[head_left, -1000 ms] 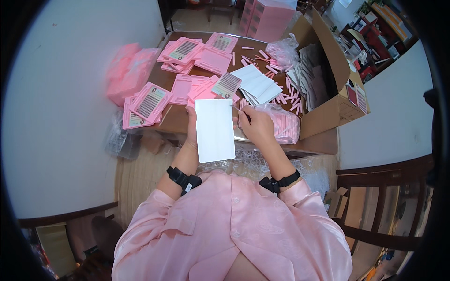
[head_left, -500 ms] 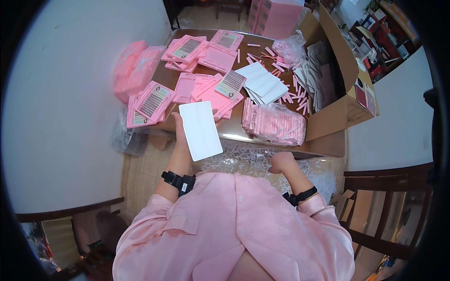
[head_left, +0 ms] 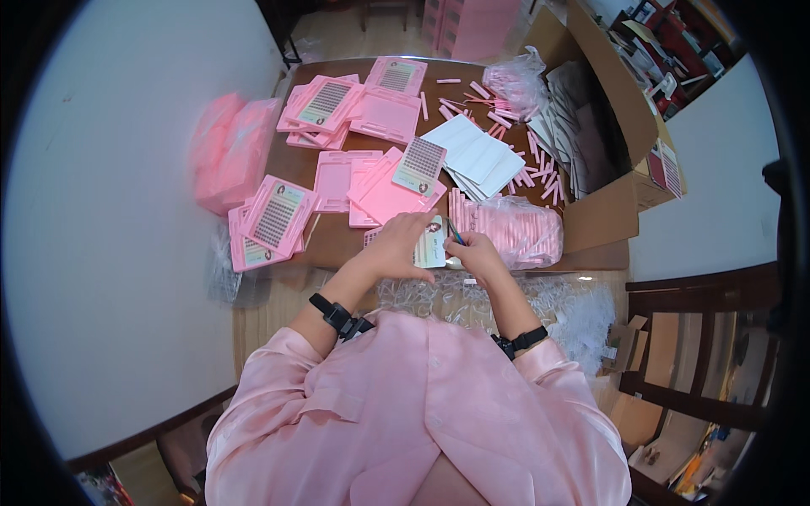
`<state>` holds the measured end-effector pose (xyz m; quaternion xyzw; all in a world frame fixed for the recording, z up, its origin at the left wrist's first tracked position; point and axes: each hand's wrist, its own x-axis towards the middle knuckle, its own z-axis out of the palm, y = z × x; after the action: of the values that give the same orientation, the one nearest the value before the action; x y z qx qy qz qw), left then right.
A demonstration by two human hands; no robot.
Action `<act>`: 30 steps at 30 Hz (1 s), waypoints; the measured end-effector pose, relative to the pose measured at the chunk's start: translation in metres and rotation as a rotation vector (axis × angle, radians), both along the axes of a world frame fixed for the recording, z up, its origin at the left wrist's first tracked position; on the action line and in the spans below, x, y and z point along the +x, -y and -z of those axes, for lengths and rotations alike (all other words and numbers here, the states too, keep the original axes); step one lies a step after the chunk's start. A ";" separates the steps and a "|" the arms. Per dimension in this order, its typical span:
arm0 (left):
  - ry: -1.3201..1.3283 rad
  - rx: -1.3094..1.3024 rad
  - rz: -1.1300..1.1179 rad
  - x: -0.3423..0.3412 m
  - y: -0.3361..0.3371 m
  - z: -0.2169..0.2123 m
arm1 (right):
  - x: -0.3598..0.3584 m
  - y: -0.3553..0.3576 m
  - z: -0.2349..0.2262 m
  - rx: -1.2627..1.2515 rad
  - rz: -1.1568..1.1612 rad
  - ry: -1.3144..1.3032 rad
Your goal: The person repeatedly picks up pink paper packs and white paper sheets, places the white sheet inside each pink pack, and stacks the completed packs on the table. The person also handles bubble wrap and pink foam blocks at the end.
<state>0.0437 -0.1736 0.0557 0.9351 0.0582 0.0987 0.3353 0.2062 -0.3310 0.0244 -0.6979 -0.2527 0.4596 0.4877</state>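
Note:
At the table's near edge, my left hand [head_left: 400, 245] spans a false-eyelash card [head_left: 431, 243], fingers across the top and thumb by its lower edge. The card is printed side up, and the hand hides much of it. My right hand [head_left: 479, 255] is closed on a thin dark bluish tool [head_left: 456, 234], its tip at the card's right edge. Just beyond lie pink trays [head_left: 384, 187] with another lash card [head_left: 419, 166] resting on them. White cards [head_left: 474, 152] are fanned out farther back.
A plastic bag of pink tubes [head_left: 510, 232] sits right of my hands. Loose pink tubes [head_left: 547, 169] lie beside an open carton [head_left: 603, 202]. Stacked pink trays with lash cards [head_left: 325, 103] fill the left side. A pink wrapped bundle [head_left: 232, 152] stands by the wall. Shredded paper [head_left: 540, 308] covers the floor.
The card in my left hand showed a white face; it is now printed side up at the table edge. My right hand came up from below the table edge and now holds the thin tool.

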 end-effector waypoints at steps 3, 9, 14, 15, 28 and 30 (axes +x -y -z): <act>-0.029 0.062 0.168 0.017 -0.010 0.006 | -0.003 0.008 0.003 -0.030 0.099 -0.056; -0.020 -0.020 -0.105 0.081 -0.084 0.062 | 0.004 0.052 -0.006 -0.212 0.110 0.381; -0.340 0.410 -0.368 0.119 -0.182 0.112 | -0.015 0.109 -0.019 -0.189 0.421 0.214; -0.432 0.374 -0.336 0.126 -0.189 0.119 | -0.020 0.117 -0.019 -0.196 0.455 0.185; -0.694 0.342 -0.098 0.103 -0.209 0.099 | -0.014 0.107 -0.009 -0.041 0.413 0.101; -0.462 0.330 -0.131 0.074 -0.190 0.098 | -0.007 0.093 -0.010 0.012 0.359 0.081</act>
<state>0.1177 0.0167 -0.0425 0.9690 0.1766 -0.0872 0.1493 0.1994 -0.4238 0.0346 -0.7468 -0.1461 0.3351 0.5556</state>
